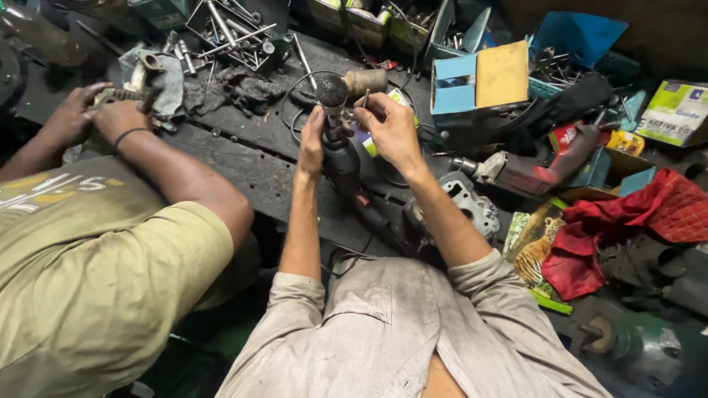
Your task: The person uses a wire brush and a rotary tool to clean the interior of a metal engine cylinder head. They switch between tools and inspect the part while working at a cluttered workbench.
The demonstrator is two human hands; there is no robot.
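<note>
Drill [341, 158] body hidden behind left hand [313, 140]; co-worker's part [140, 77] perhaps rag-wrapped.

I see it all from one camera on my head, tilted steeply down over my chest and forearms toward the dark workbench [243, 166] in front of me. My left hand [313, 140] and right hand [391, 129] sit near the middle of the view, close in, with the bench running beyond them to the top edge. Left of my left hand, another person's arm [177, 173] enters the view. Right of my right hand, the view takes in a red cloth [627, 221]. There is no second view to compare.
</note>
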